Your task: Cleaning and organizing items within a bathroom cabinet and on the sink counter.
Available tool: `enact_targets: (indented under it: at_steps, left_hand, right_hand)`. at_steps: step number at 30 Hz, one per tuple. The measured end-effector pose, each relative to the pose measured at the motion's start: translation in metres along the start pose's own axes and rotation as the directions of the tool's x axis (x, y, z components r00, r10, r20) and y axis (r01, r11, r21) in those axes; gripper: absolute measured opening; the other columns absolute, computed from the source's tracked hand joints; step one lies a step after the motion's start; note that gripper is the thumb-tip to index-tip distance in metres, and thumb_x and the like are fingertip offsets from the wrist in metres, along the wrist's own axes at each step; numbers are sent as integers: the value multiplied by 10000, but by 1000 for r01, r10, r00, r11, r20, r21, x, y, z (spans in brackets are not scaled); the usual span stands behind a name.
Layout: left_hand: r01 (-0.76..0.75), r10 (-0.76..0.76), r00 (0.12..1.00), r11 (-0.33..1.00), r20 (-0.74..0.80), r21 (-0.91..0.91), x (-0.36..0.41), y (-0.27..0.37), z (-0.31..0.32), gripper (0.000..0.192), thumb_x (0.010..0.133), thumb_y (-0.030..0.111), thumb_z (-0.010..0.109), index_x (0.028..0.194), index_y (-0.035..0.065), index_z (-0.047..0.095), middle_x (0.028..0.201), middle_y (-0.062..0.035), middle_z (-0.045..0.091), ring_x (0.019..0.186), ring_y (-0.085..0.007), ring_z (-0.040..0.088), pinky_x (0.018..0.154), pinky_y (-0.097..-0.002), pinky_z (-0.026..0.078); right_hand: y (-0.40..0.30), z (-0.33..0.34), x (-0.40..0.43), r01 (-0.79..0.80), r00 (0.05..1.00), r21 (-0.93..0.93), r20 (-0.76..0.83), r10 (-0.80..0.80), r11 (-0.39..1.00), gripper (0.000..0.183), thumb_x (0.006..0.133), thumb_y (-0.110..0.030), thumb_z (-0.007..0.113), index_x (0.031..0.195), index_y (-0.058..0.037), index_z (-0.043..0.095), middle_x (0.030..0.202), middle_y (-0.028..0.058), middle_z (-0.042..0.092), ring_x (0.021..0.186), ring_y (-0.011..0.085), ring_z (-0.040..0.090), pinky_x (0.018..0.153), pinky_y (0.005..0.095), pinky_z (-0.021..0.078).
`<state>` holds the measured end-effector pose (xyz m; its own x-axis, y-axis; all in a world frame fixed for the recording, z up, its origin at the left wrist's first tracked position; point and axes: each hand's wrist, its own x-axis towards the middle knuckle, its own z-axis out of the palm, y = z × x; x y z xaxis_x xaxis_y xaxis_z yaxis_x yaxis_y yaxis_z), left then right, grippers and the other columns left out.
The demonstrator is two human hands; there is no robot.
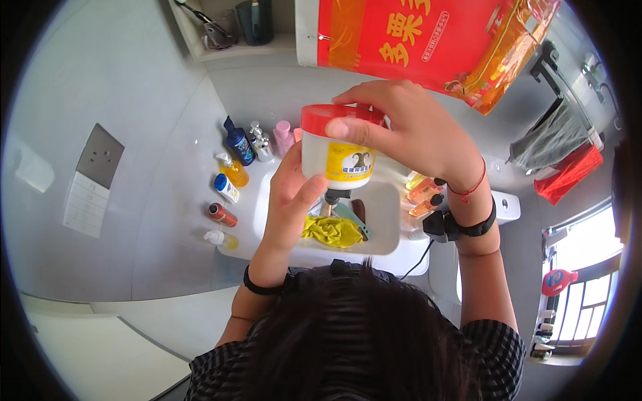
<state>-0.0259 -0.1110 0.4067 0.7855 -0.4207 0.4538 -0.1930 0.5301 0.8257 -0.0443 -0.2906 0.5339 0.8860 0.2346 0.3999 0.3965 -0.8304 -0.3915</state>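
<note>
A white plastic jar [315, 158] with a red screw lid [313, 120] and a yellow label is held up over the washbasin. My left hand [291, 198] supports the jar from its left side, the thumb against its lower front. My right hand [401, 125] grips the red lid from above and the right, its thumb on the lid's front. The lid sits on the jar. Below, in the white basin [388, 215], lie a crumpled yellow cloth [333, 231], a light teal item [351, 218] and a brown one [359, 210]. The jar partly hides the faucet [331, 196].
Several bottles line the basin's left rim, among them a dark blue pump bottle [239, 143] and a red-brown bottle [222, 214]. Orange bottles [424, 190] stand at its right. A red bag [401, 40] hangs ahead, beside a shelf [283, 47] with cups.
</note>
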Motion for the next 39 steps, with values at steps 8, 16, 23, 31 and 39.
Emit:
enact_targets:
  at_steps: [8, 16, 23, 31, 39]
  left_hand:
    - [-41, 38, 999, 995, 37, 96, 21, -4, -52, 589, 921, 282, 604, 1393, -7, 402, 1352, -106, 493, 1267, -193, 454, 1085, -346, 320]
    - [-220, 653, 734, 491, -188, 843, 168, 17, -146, 361, 842, 165, 704, 1181, 80, 613, 1263, -45, 591, 1191, -229, 512, 994, -382, 393]
    - [-236, 718, 630, -185, 295, 954, 243, 24, -154, 341, 742, 138, 758, 1062, 100, 646, 1245, -49, 586, 1265, -284, 442, 1065, -525, 315]
    - [-276, 553, 761, -198, 340, 940, 261, 41, -172, 184, 829, 158, 687, 993, 122, 611, 1166, -34, 610, 1241, -246, 476, 1118, -530, 261]
    - [-364, 397, 832, -136, 387, 922, 275, 46, -191, 146, 911, 135, 590, 1052, 99, 569, 1084, -47, 618, 1148, -233, 530, 1135, -533, 249]
  right_hand:
    - [-7, 29, 18, 187, 980, 296, 2, -197, 937, 491, 755, -214, 779, 1189, -36, 634, 1072, 138, 610, 975, 307, 632, 850, 357, 526]
    - [10, 78, 108, 337, 887, -66, -312, -340, 939, 459, 743, -149, 758, 1129, -26, 543, 1184, 173, 497, 1050, 390, 540, 877, 417, 495]
    - [36, 103, 168, 242, 794, -578, -344, -502, 779, 409, 723, -239, 764, 1023, -68, 546, 1053, 114, 530, 976, 322, 547, 919, 465, 370]
    - [44, 128, 184, 48, 771, -589, -492, -405, 807, 383, 715, -247, 769, 991, -92, 554, 1060, 83, 540, 1078, 254, 516, 937, 438, 333]
    - [63, 144, 198, -24, 668, -559, -626, -403, 829, 292, 744, -80, 673, 1032, -111, 631, 1142, 39, 556, 1196, 226, 485, 970, 422, 303]
